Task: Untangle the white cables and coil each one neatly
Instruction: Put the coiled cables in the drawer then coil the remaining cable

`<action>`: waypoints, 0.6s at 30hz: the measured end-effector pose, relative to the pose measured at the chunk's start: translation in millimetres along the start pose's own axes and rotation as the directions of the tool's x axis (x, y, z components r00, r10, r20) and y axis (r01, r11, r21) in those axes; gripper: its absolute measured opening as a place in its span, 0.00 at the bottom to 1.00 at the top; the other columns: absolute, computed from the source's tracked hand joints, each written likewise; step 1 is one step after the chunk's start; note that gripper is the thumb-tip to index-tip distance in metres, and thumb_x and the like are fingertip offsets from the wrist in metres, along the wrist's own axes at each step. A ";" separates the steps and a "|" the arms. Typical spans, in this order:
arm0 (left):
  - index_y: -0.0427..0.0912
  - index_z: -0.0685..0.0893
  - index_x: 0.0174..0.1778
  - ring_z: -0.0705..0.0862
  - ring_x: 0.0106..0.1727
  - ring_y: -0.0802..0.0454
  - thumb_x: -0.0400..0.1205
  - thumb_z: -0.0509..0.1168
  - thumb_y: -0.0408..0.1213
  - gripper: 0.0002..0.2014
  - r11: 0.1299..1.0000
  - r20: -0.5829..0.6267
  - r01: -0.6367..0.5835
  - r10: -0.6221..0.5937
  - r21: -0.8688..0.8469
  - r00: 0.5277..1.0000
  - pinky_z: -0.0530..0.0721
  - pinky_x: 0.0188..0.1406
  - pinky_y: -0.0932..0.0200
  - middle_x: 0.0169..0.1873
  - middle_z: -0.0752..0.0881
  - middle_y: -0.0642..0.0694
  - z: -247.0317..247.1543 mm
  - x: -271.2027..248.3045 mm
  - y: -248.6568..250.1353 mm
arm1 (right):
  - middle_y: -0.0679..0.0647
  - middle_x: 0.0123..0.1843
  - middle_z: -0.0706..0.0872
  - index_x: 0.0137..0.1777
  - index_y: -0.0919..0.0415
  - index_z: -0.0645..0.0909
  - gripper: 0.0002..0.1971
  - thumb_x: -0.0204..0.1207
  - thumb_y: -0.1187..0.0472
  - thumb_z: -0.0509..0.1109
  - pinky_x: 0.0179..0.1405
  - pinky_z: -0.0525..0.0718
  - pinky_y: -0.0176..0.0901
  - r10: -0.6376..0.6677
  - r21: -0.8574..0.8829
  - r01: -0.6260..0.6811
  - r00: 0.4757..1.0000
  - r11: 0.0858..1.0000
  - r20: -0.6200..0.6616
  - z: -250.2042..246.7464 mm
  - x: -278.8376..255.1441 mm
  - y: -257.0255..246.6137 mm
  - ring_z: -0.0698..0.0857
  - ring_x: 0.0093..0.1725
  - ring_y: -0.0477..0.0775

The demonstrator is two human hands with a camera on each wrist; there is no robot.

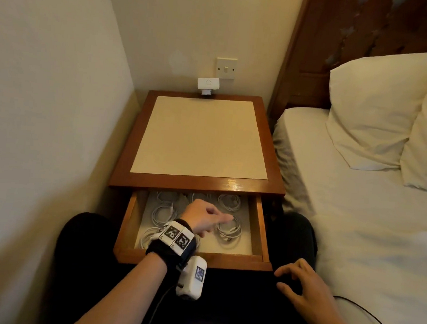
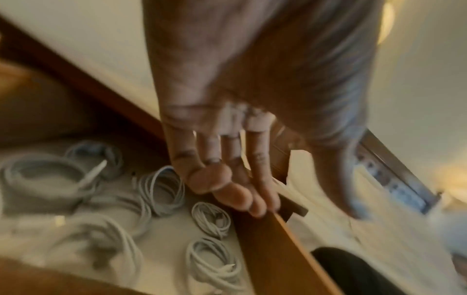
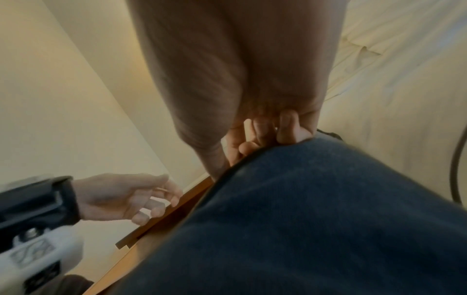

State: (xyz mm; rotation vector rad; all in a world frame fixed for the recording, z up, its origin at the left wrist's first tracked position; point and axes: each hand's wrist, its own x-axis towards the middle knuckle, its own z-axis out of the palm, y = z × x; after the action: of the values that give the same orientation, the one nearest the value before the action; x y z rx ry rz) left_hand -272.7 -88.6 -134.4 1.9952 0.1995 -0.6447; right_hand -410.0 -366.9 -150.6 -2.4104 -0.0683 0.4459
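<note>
Several coiled white cables (image 1: 228,230) (image 2: 211,218) lie on the pale floor of an open wooden drawer (image 1: 262,232) (image 2: 285,249) under the bedside table. My left hand (image 1: 209,216) (image 2: 235,191) hovers over the drawer's middle, fingers stretched out toward the right, holding nothing. It also shows in the right wrist view as a relaxed left hand (image 3: 141,197) above the drawer's edge. My right hand (image 1: 297,283) (image 3: 265,135) rests on my dark trouser leg in front of the drawer's right corner, fingers loosely bent and empty.
The bedside table (image 1: 198,183) has a cream inlaid top. A white device (image 1: 208,84) stands at its back edge below a wall switch (image 1: 226,67). A bed with white sheet and pillows (image 1: 377,110) is close on the right. A wall (image 1: 46,97) is on the left. A black wire (image 1: 374,317) lies on the bed.
</note>
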 end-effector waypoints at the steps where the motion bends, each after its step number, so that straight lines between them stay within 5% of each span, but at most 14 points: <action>1: 0.45 0.91 0.41 0.84 0.34 0.58 0.68 0.80 0.54 0.17 0.993 0.054 -0.092 0.088 0.077 0.995 0.80 0.27 0.63 0.35 0.89 0.53 -1.8 -12.3 1.9 | 0.42 0.49 0.76 0.51 0.35 0.79 0.11 0.76 0.53 0.75 0.45 0.77 0.29 -0.010 0.012 0.010 1.000 1.000 -0.001 0.0 0.8 2.0 0.77 0.53 0.37; 5: 0.50 0.88 0.44 0.85 0.44 0.58 0.60 0.83 0.57 0.23 0.837 0.283 -0.263 0.135 0.480 0.949 0.78 0.39 0.65 0.42 0.88 0.57 6.1 -32.5 -5.8 | 0.40 0.48 0.76 0.48 0.33 0.81 0.13 0.74 0.56 0.77 0.42 0.75 0.33 -0.046 0.017 0.046 0.998 0.999 -0.042 2.0 2.4 8.0 0.77 0.53 0.41; 8: 0.53 0.86 0.48 0.84 0.49 0.53 0.63 0.84 0.49 0.21 0.674 0.248 -0.265 0.124 0.689 0.961 0.79 0.41 0.59 0.48 0.86 0.56 15.1 -38.5 -13.2 | 0.36 0.51 0.74 0.54 0.28 0.76 0.22 0.72 0.57 0.78 0.44 0.76 0.34 -0.081 0.003 0.082 0.993 0.997 -0.085 5.2 1.2 13.0 0.77 0.52 0.43; 14: 0.53 0.88 0.50 0.84 0.53 0.50 0.65 0.82 0.48 0.19 0.576 0.260 -0.309 0.169 0.757 0.951 0.79 0.46 0.55 0.50 0.87 0.51 16.8 -39.5 -12.3 | 0.43 0.46 0.77 0.54 0.29 0.78 0.22 0.72 0.60 0.78 0.45 0.77 0.34 -0.089 0.069 0.096 0.992 0.993 -0.093 4.7 -0.7 16.9 0.78 0.50 0.44; 18: 0.53 0.89 0.51 0.85 0.52 0.49 0.64 0.82 0.52 0.20 0.533 0.264 -0.337 0.211 0.776 0.941 0.83 0.50 0.52 0.49 0.88 0.52 17.4 -36.8 -9.6 | 0.38 0.51 0.76 0.54 0.29 0.78 0.22 0.73 0.60 0.77 0.45 0.76 0.31 -0.105 0.073 0.111 0.991 0.991 -0.084 3.8 -2.0 14.9 0.78 0.51 0.44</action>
State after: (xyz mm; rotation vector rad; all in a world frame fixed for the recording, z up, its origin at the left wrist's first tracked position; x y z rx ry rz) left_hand -313.8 -94.2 -129.1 2.7714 -0.6292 -0.7338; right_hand -414.1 -376.3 -162.2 -2.3322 -0.1432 0.2962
